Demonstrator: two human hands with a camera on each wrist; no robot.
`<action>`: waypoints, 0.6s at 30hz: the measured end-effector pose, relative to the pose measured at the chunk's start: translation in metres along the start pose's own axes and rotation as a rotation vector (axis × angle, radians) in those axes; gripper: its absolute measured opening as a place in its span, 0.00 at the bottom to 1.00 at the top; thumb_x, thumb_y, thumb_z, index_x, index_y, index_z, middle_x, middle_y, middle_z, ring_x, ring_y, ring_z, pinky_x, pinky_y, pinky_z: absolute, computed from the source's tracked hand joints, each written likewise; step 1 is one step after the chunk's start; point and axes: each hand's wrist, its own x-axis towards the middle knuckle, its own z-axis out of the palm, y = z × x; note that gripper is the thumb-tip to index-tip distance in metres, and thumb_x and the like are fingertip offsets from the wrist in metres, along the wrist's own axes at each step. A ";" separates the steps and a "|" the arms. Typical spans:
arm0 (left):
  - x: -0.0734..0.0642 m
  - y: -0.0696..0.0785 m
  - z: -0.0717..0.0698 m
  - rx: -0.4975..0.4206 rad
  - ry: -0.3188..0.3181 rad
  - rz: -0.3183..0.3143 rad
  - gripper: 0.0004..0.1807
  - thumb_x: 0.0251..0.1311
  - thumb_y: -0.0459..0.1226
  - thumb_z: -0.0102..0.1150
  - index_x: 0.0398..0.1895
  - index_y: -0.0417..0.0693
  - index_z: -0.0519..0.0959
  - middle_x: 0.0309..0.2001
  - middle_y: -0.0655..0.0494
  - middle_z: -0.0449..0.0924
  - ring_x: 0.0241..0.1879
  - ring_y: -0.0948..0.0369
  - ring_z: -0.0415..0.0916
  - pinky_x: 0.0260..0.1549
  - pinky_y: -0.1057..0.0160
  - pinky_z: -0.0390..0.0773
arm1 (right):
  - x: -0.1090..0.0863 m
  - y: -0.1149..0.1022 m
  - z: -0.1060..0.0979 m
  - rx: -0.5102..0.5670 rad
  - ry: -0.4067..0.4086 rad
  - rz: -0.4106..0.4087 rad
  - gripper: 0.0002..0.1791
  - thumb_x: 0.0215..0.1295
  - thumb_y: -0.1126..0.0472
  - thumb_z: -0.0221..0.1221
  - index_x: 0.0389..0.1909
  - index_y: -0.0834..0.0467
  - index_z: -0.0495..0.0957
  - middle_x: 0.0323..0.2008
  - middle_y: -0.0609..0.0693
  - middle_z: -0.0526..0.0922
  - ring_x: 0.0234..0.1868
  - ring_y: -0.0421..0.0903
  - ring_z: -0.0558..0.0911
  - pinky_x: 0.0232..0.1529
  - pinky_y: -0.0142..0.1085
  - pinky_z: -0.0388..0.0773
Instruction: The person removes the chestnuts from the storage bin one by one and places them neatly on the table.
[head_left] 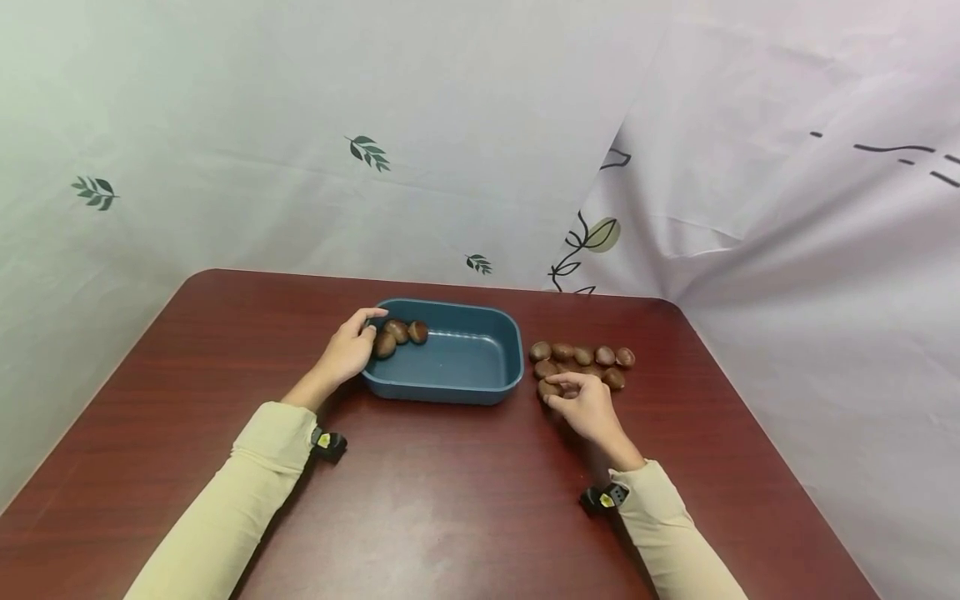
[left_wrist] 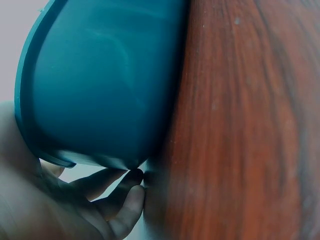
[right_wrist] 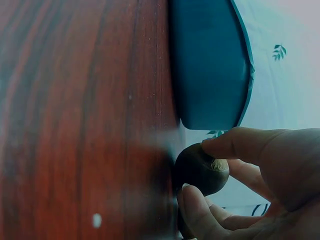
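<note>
At the left end of a blue rectangular tub (head_left: 438,393), my left hand (head_left: 349,347) holds the wall, thumb at the rim. In the left wrist view, its fingers (left_wrist: 131,205) curl along the outside of the tub (left_wrist: 100,85). Three brown chestnuts (head_left: 418,332) lie inside the tub near that hand. My right hand (head_left: 591,408) pinches a chestnut (right_wrist: 200,170) between thumb and fingers, low over the table right of the tub. Just beyond it lies a group of chestnuts (head_left: 604,356), partly hidden by the hand.
Both things stand toward the back of a reddish-brown wooden table (head_left: 435,500). A pale cloth (head_left: 450,125) with leaf prints hangs behind the table and along its right side. A small black device (head_left: 330,446) is strapped at each wrist.
</note>
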 end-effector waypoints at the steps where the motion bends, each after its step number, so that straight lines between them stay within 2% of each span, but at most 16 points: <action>1: 0.000 0.000 0.000 0.001 -0.002 -0.001 0.23 0.78 0.38 0.32 0.72 0.50 0.65 0.35 0.43 0.65 0.23 0.53 0.58 0.34 0.54 0.63 | 0.000 0.000 0.000 0.000 -0.002 0.000 0.14 0.51 0.69 0.71 0.41 0.62 0.87 0.33 0.57 0.87 0.35 0.49 0.87 0.35 0.35 0.80; 7: -0.001 0.000 -0.002 0.006 -0.009 -0.001 0.23 0.78 0.38 0.31 0.72 0.50 0.64 0.42 0.40 0.68 0.27 0.51 0.60 0.40 0.52 0.63 | 0.000 0.001 0.001 0.011 -0.017 0.008 0.15 0.51 0.70 0.71 0.42 0.63 0.85 0.33 0.57 0.87 0.30 0.46 0.84 0.31 0.30 0.76; 18: 0.000 0.000 -0.001 0.006 -0.011 -0.002 0.23 0.78 0.38 0.31 0.72 0.50 0.64 0.48 0.38 0.69 0.27 0.51 0.60 0.40 0.52 0.63 | -0.002 0.002 -0.002 -0.001 -0.036 0.013 0.17 0.51 0.68 0.71 0.44 0.64 0.83 0.38 0.60 0.87 0.35 0.51 0.86 0.36 0.37 0.81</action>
